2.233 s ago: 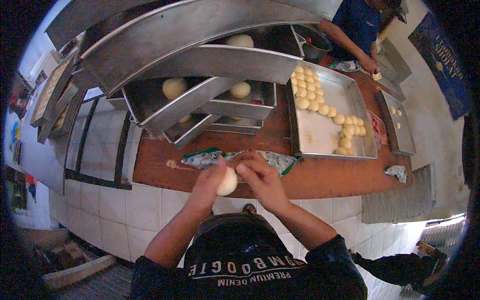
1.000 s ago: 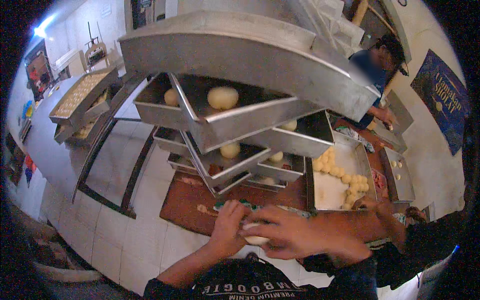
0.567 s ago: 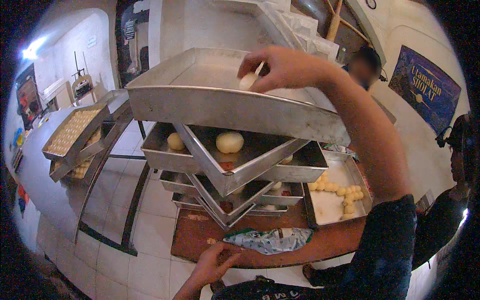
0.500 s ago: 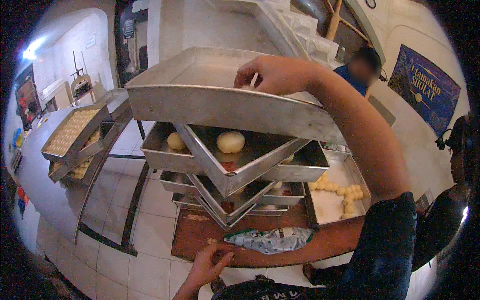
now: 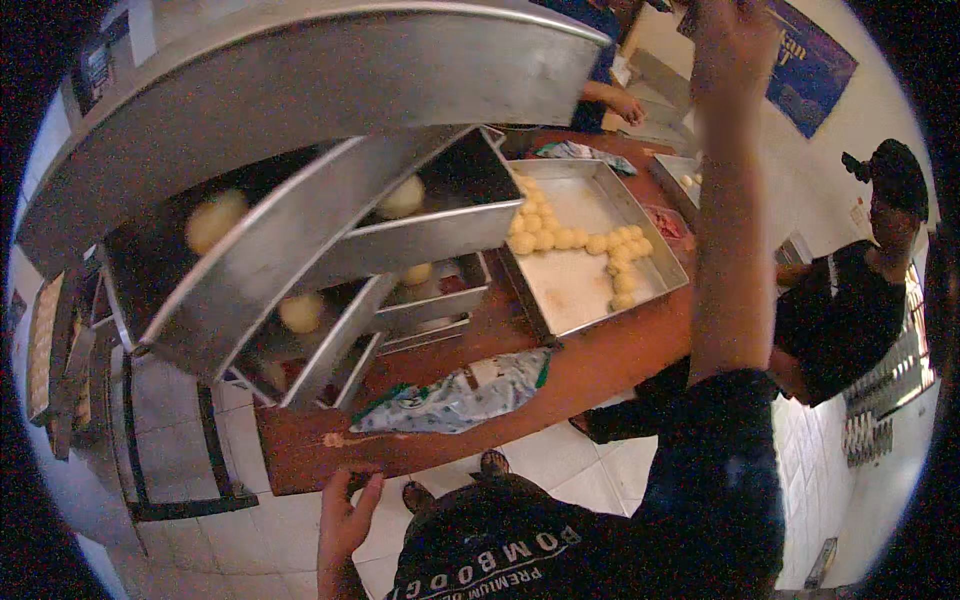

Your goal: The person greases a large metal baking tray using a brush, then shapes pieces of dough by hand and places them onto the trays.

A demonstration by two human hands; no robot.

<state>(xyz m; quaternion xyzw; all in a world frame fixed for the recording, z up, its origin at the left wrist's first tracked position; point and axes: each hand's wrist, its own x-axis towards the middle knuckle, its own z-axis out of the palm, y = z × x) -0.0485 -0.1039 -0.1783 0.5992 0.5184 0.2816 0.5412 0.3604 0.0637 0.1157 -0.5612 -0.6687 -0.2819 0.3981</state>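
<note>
My left hand hangs at the front edge of the brown table, thumb apart from loosely curled fingers, with nothing seen in it. My right hand is raised at the upper right, its fingers blurred and cut by the frame, so what it holds cannot be told. Left of it stands a crossed stack of metal trays, with large pale dough balls in the lower ones. A crumpled silver-and-green bag lies near my left hand. A metal tray holds several small dough balls.
A co-worker in black stands close at my right. Another person in dark blue stands behind the table. More filled trays are at the far left. A small tray and a container of red filling sit at the table's right.
My right hand was inside the top tray on a dough ball and is now raised at the upper right. The view has tilted down and shifted; my left hand stays by the table edge.
</note>
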